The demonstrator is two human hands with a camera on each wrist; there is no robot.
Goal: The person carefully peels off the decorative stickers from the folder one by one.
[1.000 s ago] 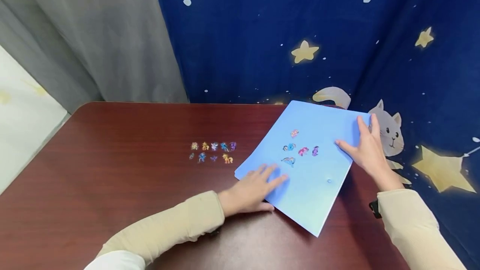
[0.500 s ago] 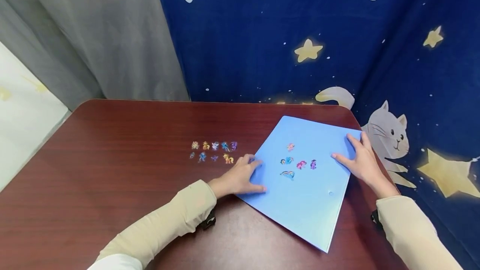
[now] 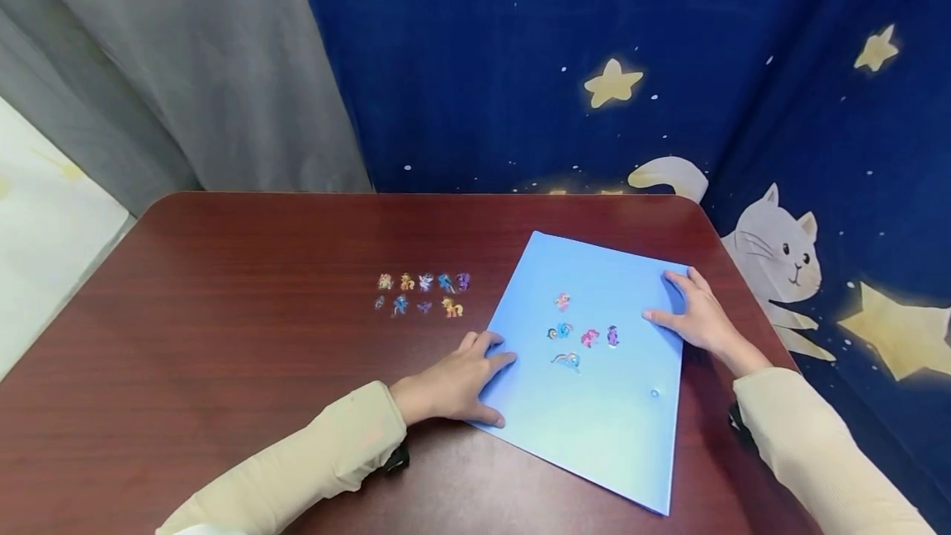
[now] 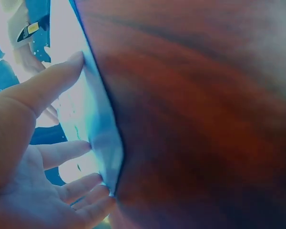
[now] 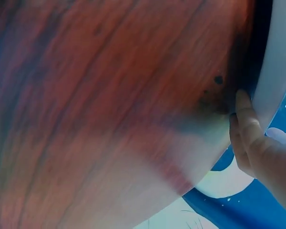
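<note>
A light blue folder [image 3: 587,428] lies slanted on the right part of the table, with a small round snap on its face. Several little pony stickers [image 3: 589,338] are on its upper half. At its left corner my left hand [image 3: 456,378] touches the edges with spread, fairly straight fingers; the left wrist view shows the fingertips along the folder's rim [image 4: 105,119]. My right hand [image 3: 702,316] holds the right edge near the far corner, thumb on top. In the right wrist view its fingers [image 5: 248,124] are against the folder's side, close to the tabletop.
Several pony stickers [image 3: 425,282] stand in two rows on the dark red wooden table [image 3: 245,312], left of the folder. Behind the table hang a grey curtain [image 3: 245,64] and a blue curtain [image 3: 475,64] with stars and a cat. The table's right edge is near my right hand.
The folder has come down and toward me, shifting slightly left. My left hand has moved from over its face to its left corner. My right hand has stayed at the right edge, moving along with it.
</note>
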